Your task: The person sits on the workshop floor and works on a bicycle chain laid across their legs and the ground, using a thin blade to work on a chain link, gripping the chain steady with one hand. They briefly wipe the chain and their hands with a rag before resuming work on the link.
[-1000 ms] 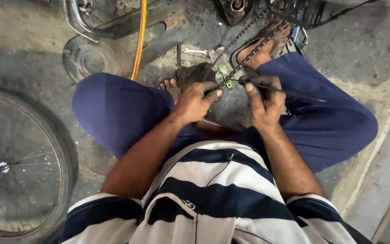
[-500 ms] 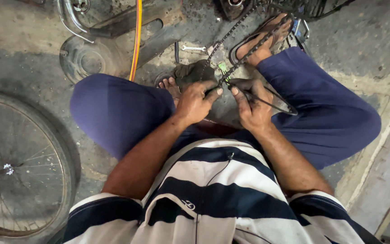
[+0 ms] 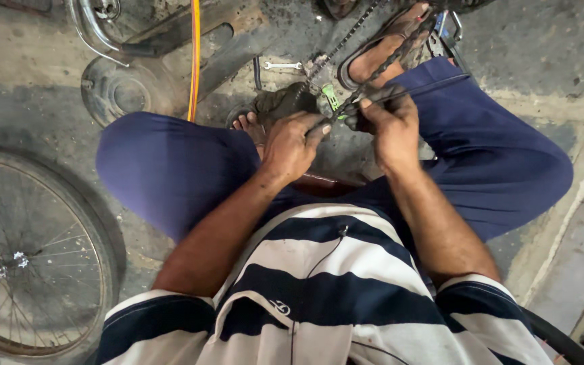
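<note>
Both my hands work over my lap: left hand [image 3: 290, 143] with its grip pinched tight on the bicycle chain [image 3: 346, 108], right hand [image 3: 390, 125] closed around a thin rod [image 3: 434, 84]. Chain runs up toward my sandal [image 3: 380, 54].

bicycle wheel [image 3: 32, 257] cut by left edge, chain [image 3: 346, 44] running off top; small green part [image 3: 330, 96] unclear

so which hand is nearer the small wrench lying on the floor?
Left. The left hand sits just below the wrench, near the dirty rag. The right hand is farther off to its right, pinching the thin rod.
</note>
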Demonstrator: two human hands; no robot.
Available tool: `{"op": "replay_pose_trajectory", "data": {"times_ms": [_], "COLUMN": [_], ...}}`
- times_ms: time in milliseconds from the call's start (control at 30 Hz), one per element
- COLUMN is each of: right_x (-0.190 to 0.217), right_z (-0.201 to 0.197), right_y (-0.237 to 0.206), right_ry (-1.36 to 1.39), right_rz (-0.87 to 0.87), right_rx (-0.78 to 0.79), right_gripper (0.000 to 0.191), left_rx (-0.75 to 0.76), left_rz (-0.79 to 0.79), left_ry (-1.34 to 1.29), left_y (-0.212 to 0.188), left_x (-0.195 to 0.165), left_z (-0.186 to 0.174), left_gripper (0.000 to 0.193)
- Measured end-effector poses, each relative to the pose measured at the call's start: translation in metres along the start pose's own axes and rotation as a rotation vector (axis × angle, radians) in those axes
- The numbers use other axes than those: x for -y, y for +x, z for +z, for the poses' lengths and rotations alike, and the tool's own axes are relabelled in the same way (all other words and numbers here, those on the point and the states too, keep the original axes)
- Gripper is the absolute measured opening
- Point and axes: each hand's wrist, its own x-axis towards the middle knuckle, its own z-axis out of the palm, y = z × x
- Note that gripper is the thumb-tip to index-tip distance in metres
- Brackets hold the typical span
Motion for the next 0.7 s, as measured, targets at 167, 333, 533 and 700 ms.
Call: {"op": "replay_pose_trajectory", "data": {"times_ms": [167,333,533,700], "right_x": [0.024,0.040,0.010,-0.005], "right_z": [-0.004,-0.015,-0.005,0.003], "right_y": [-0.024,-0.051,-0.029,-0.030], "right_ry": [-0.285,-0.408,-0.351,-0.459], "right_rz": [-0.310,-0.478,-0.523,-0.598], "right_rx": [0.034,0.095,0.094,0.107], "right_gripper": [0.013,0.014,0.012,0.009], "left_rx": [-0.090,-0.138,0.047,-0.060], "left_rz": [0.027,-0.001,-0.263,-0.060], "left_ry": [-0.013,-0.021,-0.101,-0.048], "left_y": [0.000,0.003,0.003,0.001], "left_x": [0.002,0.000,-0.010,-0.008], "left_z": [-0.001,-0.008,-0.012,-0.012], "left_gripper": [0.029,0.026,0.028,0.023]}}
